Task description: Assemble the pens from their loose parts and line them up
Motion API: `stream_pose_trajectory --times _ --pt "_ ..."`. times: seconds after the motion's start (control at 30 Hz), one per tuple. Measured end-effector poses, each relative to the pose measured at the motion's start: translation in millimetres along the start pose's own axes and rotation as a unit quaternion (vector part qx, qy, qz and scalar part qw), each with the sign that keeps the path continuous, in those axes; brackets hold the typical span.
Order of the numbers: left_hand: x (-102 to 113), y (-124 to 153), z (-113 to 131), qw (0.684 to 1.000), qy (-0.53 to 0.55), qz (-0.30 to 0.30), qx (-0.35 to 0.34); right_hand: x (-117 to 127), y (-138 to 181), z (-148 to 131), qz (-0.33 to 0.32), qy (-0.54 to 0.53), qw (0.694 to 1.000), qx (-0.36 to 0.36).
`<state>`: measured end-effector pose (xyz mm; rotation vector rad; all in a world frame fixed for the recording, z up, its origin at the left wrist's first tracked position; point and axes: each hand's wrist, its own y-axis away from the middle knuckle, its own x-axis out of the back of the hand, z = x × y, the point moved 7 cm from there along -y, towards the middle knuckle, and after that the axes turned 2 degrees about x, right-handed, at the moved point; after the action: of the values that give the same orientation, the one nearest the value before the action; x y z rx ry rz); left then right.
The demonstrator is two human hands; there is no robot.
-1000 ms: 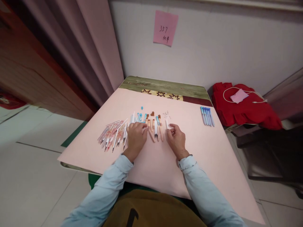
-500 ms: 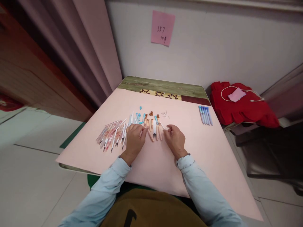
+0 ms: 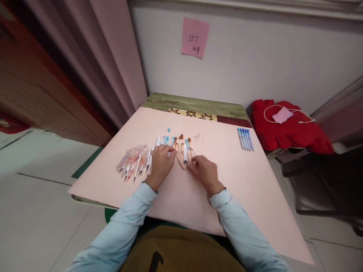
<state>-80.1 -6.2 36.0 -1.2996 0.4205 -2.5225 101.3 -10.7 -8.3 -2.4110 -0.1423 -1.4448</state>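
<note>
My left hand (image 3: 160, 163) rests curled on the pink sheet (image 3: 241, 173), its fingers on small pen parts (image 3: 181, 148) of orange and blue. My right hand (image 3: 203, 172) lies just right of them, with its fingertips pinched at the lower ends of the orange barrels; what it grips is too small to tell. A fan of pen refills (image 3: 134, 161) with white and pink bodies lies left of my left hand. Tiny springs (image 3: 197, 136) sit beyond the parts.
Several finished blue pens (image 3: 245, 138) lie in a row at the sheet's right. The table's green far edge (image 3: 195, 103) meets a wall with a pink note (image 3: 194, 37). A red cloth with a white cable (image 3: 286, 126) sits to the right; curtains hang to the left.
My right hand has slid left and nearer to me, from beside the springs to the orange barrels. My left hand has stayed on the parts, shifting only slightly.
</note>
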Motion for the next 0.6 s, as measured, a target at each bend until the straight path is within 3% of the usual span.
stream_pose_trajectory --times 0.23,0.43,0.6 --pt "-20 5 4 0.999 -0.01 -0.035 -0.012 7 1 4 0.009 0.021 1.0 -0.02" --pt "-26 3 6 0.999 -0.008 -0.049 -0.012 23 -1 22 0.072 -0.013 0.995 -0.073" --pt "-27 5 9 0.998 -0.02 -0.06 -0.006 5 -5 8 0.006 0.027 0.998 -0.055"
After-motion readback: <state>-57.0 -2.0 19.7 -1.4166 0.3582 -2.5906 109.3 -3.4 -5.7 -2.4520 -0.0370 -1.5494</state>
